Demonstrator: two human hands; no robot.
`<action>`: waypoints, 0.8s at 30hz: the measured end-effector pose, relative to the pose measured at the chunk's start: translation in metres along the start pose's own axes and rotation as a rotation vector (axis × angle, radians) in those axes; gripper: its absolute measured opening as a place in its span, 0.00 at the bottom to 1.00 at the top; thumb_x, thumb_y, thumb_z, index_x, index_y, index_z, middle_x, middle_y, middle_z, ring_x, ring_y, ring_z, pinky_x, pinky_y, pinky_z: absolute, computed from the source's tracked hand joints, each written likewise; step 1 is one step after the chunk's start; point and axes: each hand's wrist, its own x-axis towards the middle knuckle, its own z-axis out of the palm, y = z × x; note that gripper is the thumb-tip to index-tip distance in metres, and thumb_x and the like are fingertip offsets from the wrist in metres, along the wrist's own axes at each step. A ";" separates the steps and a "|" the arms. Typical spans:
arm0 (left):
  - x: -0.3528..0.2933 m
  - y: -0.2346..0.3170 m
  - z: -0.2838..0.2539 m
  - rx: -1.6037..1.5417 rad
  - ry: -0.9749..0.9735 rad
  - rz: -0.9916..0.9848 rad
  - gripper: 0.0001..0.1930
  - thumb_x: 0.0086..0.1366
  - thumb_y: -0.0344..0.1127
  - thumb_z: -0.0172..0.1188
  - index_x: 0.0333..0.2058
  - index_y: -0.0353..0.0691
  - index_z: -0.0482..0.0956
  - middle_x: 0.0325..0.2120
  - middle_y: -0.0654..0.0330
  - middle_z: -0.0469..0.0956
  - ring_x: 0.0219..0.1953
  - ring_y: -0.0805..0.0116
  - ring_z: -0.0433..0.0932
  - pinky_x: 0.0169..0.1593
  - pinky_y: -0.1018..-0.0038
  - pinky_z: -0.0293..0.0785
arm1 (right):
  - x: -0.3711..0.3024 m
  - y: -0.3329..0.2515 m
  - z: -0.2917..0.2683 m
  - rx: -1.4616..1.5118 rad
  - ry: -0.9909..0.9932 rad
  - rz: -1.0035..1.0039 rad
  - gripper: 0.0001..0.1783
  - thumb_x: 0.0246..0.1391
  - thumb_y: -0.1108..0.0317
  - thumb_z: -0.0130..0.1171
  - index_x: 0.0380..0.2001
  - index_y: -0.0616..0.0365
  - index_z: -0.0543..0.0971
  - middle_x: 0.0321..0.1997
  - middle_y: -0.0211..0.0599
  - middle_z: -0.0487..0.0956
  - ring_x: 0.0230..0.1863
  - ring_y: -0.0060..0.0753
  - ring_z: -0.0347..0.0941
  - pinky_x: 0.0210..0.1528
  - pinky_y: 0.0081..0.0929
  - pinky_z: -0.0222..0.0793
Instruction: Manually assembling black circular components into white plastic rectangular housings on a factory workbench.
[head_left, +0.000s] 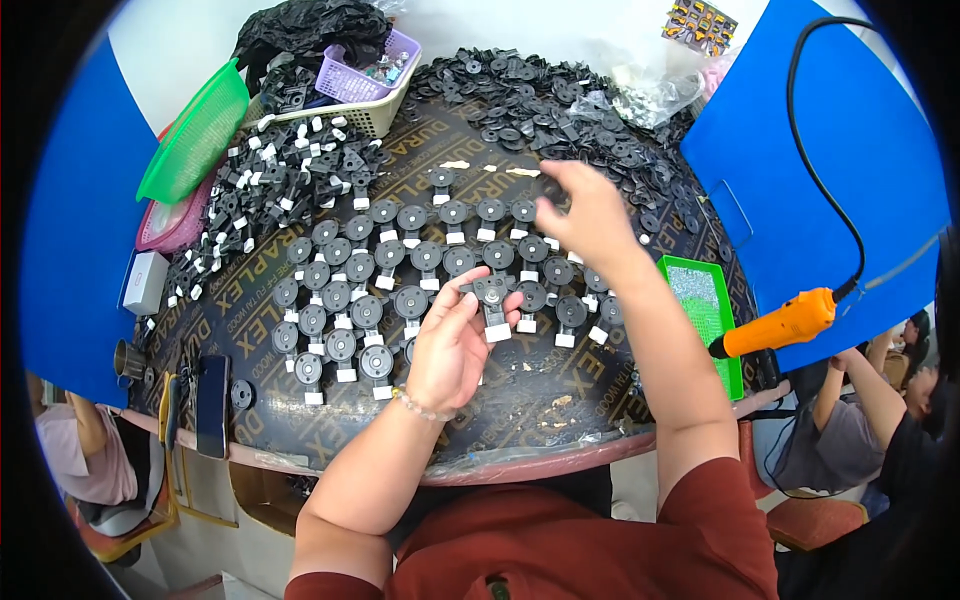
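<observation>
My left hand (445,355) is in front of me, its fingers and thumb closed round a black plastic part with a white end piece (492,292). Further out and to the right, my right hand (592,218) is curled with thumb and forefinger round a dark round disc (549,190), slightly blurred. Beneath both hands lie rows of assembled parts (427,257), each a black disc on a body with a white end. At the back right is a big heap of loose black discs and parts (520,95).
A pile of black-and-white parts (285,175) lies left, beside a green basket (195,140). An orange electric screwdriver (785,322) hangs on a black cable at right, over a green tray (735,375). Blue panels (800,180) flank the table. A phone (213,405) lies near the left edge.
</observation>
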 end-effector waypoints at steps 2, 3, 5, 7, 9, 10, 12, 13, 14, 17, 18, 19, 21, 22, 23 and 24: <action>0.001 0.000 0.003 -0.052 0.023 0.040 0.16 0.74 0.30 0.43 0.58 0.37 0.64 0.50 0.49 0.74 0.49 0.59 0.78 0.54 0.61 0.76 | -0.017 -0.038 -0.008 0.032 0.027 -0.168 0.22 0.43 0.65 0.65 0.43 0.64 0.79 0.39 0.46 0.79 0.43 0.49 0.76 0.46 0.39 0.73; 0.002 -0.001 0.000 -0.065 0.003 0.060 0.16 0.74 0.30 0.43 0.58 0.37 0.64 0.50 0.50 0.74 0.49 0.60 0.78 0.54 0.61 0.77 | -0.024 -0.056 -0.013 0.016 0.028 -0.205 0.23 0.41 0.64 0.67 0.42 0.64 0.78 0.36 0.44 0.78 0.40 0.48 0.75 0.42 0.37 0.73; 0.000 -0.002 -0.003 -0.084 -0.035 0.077 0.16 0.74 0.30 0.44 0.58 0.38 0.64 0.49 0.54 0.75 0.50 0.63 0.77 0.54 0.61 0.76 | -0.037 -0.072 -0.013 0.009 0.049 -0.253 0.23 0.40 0.61 0.69 0.40 0.62 0.79 0.34 0.41 0.77 0.36 0.45 0.74 0.38 0.36 0.73; 0.001 -0.002 0.001 -0.079 -0.006 0.051 0.16 0.73 0.29 0.45 0.58 0.39 0.65 0.46 0.58 0.76 0.48 0.66 0.77 0.54 0.63 0.75 | -0.046 -0.076 -0.011 0.026 0.070 -0.259 0.23 0.38 0.56 0.72 0.34 0.61 0.80 0.31 0.39 0.76 0.33 0.42 0.74 0.35 0.35 0.71; 0.003 -0.006 -0.008 -0.028 -0.028 0.057 0.18 0.73 0.30 0.44 0.60 0.39 0.62 0.51 0.50 0.73 0.52 0.58 0.75 0.57 0.56 0.73 | -0.053 -0.076 -0.005 0.022 0.065 -0.236 0.23 0.38 0.54 0.72 0.33 0.61 0.80 0.31 0.38 0.76 0.33 0.42 0.74 0.35 0.35 0.71; 0.004 -0.006 -0.011 0.004 -0.034 0.054 0.19 0.73 0.29 0.43 0.60 0.39 0.62 0.51 0.50 0.73 0.53 0.58 0.75 0.57 0.56 0.73 | -0.056 -0.076 -0.004 0.016 0.060 -0.215 0.24 0.38 0.52 0.73 0.31 0.60 0.80 0.30 0.38 0.76 0.33 0.41 0.73 0.34 0.35 0.70; 0.004 -0.005 -0.012 0.020 -0.049 0.041 0.20 0.71 0.27 0.42 0.61 0.39 0.62 0.51 0.50 0.73 0.54 0.58 0.74 0.57 0.57 0.73 | -0.058 -0.077 -0.002 0.019 0.046 -0.200 0.25 0.37 0.51 0.73 0.31 0.60 0.80 0.30 0.38 0.76 0.33 0.42 0.73 0.34 0.35 0.70; 0.003 -0.005 -0.009 0.018 -0.043 0.042 0.20 0.71 0.27 0.42 0.61 0.39 0.62 0.51 0.50 0.73 0.54 0.58 0.74 0.57 0.57 0.73 | -0.059 -0.077 -0.001 0.019 0.035 -0.186 0.25 0.37 0.50 0.74 0.31 0.60 0.81 0.31 0.38 0.76 0.33 0.42 0.73 0.35 0.35 0.70; 0.001 -0.003 0.000 -0.025 -0.010 0.036 0.18 0.72 0.29 0.45 0.59 0.40 0.64 0.46 0.56 0.74 0.47 0.66 0.74 0.51 0.64 0.73 | -0.059 -0.077 0.000 0.024 0.031 -0.187 0.25 0.37 0.50 0.74 0.31 0.60 0.81 0.31 0.38 0.76 0.33 0.42 0.73 0.35 0.35 0.70; 0.000 -0.002 -0.002 -0.058 0.001 0.038 0.16 0.73 0.31 0.47 0.57 0.40 0.67 0.43 0.59 0.76 0.43 0.72 0.75 0.48 0.70 0.75 | -0.060 -0.081 -0.003 0.212 0.019 -0.050 0.24 0.37 0.59 0.75 0.37 0.63 0.82 0.36 0.41 0.76 0.38 0.42 0.75 0.40 0.33 0.72; 0.000 -0.001 -0.001 -0.068 0.004 0.043 0.16 0.73 0.32 0.47 0.57 0.40 0.66 0.44 0.58 0.76 0.44 0.71 0.76 0.49 0.69 0.76 | -0.061 -0.080 -0.003 0.280 0.015 -0.018 0.23 0.39 0.63 0.74 0.38 0.63 0.82 0.37 0.42 0.77 0.40 0.42 0.76 0.42 0.33 0.72; 0.000 0.000 -0.001 -0.078 0.007 0.048 0.16 0.74 0.32 0.47 0.57 0.39 0.66 0.46 0.57 0.76 0.45 0.69 0.76 0.49 0.67 0.76 | -0.062 -0.080 -0.003 0.346 0.011 0.015 0.22 0.40 0.66 0.73 0.39 0.64 0.81 0.39 0.42 0.77 0.42 0.41 0.76 0.44 0.32 0.73; 0.001 0.001 -0.001 -0.078 0.020 0.050 0.15 0.74 0.33 0.46 0.57 0.39 0.66 0.46 0.56 0.75 0.46 0.67 0.77 0.51 0.66 0.77 | -0.063 -0.080 -0.010 0.416 -0.025 0.060 0.20 0.42 0.71 0.70 0.42 0.63 0.81 0.44 0.43 0.79 0.45 0.40 0.77 0.47 0.31 0.73; 0.001 0.002 -0.003 -0.088 0.007 0.040 0.15 0.74 0.33 0.45 0.57 0.39 0.66 0.46 0.55 0.75 0.45 0.66 0.77 0.51 0.65 0.78 | -0.064 -0.079 -0.013 0.444 -0.051 0.078 0.19 0.43 0.72 0.69 0.42 0.62 0.81 0.45 0.42 0.79 0.47 0.40 0.77 0.48 0.31 0.73; 0.001 0.002 -0.004 -0.098 -0.004 0.030 0.15 0.74 0.33 0.45 0.57 0.39 0.66 0.47 0.55 0.75 0.45 0.65 0.77 0.51 0.65 0.78 | -0.065 -0.078 -0.016 0.473 -0.079 0.096 0.18 0.43 0.73 0.68 0.42 0.61 0.80 0.47 0.42 0.80 0.48 0.40 0.77 0.49 0.32 0.74; 0.002 0.002 -0.006 -0.099 0.001 0.032 0.15 0.74 0.33 0.45 0.57 0.39 0.66 0.47 0.55 0.75 0.45 0.65 0.77 0.51 0.65 0.78 | -0.066 -0.077 -0.020 0.527 -0.121 0.106 0.15 0.43 0.75 0.65 0.39 0.60 0.80 0.51 0.42 0.80 0.51 0.42 0.77 0.52 0.34 0.73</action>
